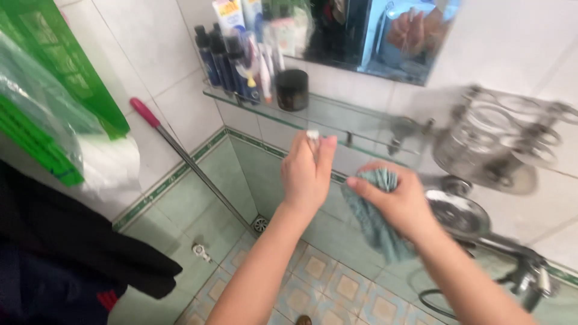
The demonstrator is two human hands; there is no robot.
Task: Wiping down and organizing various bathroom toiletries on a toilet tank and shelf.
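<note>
At frame centre, the left hand (307, 171) pinches a small white object (312, 135) at its fingertips, below the clear glass wall shelf (337, 117), while the right hand (402, 201) grips a crumpled grey-blue cloth (376, 216).

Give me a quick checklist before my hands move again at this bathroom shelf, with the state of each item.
1. Right hand grips the teal cloth: ok.
2. Left hand pinches a small white object: ok; what it is, cannot tell.
3. Glass shelf bare in front of the hands: ok.
4. Black jar and bottles upright, off to the left: ok.
5. Metal holder steady on the wall: cannot tell, blurred.
</note>
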